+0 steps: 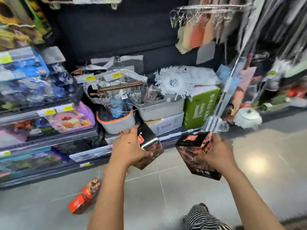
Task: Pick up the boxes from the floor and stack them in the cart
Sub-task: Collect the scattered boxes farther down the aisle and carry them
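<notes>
From my remote seat I read what I can first. Each of the two dark boxes carries a small red label (191,137) with pale characters too blurred to make out, and the right box (189,151) has larger white characters on its lower face that I cannot read either. The green carton (199,110) against the back wall bears white lettering, too smeared to spell with confidence. The yellow price tags (90,78) on the shelf edge are also illegible. My left hand (131,146) has its fingers curled round the left box (150,143), thumb on the near face, holding it tilted above the floor (166,196). My right hand (217,155) grips the right box from its right side, also tilted and in the air, well apart from the other. More red boxes (83,199) lie together on the tiles just left of my left forearm, near the foot of the shelves (49,135). Behind the hands stands a grey bucket (118,125) with an orange rim, holding blue and dark goods under clear wrapping. Beside it, a grey bin (161,108) of dark items sits on a paler bin (166,123). A white mop head (174,82) rests above the bins. A striped trouser leg (201,218) shows at the bottom.
</notes>
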`<action>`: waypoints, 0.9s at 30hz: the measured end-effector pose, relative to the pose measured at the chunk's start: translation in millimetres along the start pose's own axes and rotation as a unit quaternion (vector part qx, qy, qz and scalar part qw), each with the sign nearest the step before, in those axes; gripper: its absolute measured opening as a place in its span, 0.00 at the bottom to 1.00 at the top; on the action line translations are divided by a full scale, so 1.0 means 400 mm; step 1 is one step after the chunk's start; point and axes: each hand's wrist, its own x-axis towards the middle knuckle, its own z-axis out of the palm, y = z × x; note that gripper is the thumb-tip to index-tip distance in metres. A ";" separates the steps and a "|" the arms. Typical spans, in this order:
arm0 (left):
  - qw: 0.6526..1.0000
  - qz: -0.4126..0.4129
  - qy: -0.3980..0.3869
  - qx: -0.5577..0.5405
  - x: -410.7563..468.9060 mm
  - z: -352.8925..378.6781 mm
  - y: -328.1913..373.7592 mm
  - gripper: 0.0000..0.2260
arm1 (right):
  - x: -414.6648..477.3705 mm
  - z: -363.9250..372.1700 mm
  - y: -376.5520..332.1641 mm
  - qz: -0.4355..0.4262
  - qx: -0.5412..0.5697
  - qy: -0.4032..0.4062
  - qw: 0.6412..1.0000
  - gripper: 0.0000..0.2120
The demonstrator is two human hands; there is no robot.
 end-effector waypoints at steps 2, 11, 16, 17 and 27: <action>0.999 0.046 -0.009 -0.021 0.026 -0.017 0.070 0.45 | -0.009 -0.061 0.036 0.039 0.022 0.017 0.999 0.42; 0.964 0.257 -0.072 -0.014 0.089 -0.047 0.420 0.48 | -0.051 -0.227 0.266 0.186 0.159 0.084 0.966 0.41; 0.923 0.364 -0.125 -0.006 0.091 -0.008 0.644 0.48 | -0.103 -0.269 0.468 0.257 0.235 0.118 0.930 0.42; 0.914 0.383 -0.132 0.000 0.090 0.008 0.691 0.48 | -0.121 -0.276 0.514 0.275 0.241 0.120 0.923 0.41; 0.818 0.530 -0.223 0.029 -0.006 0.275 1.162 0.36 | -0.357 -0.311 0.984 0.431 0.324 0.246 0.806 0.38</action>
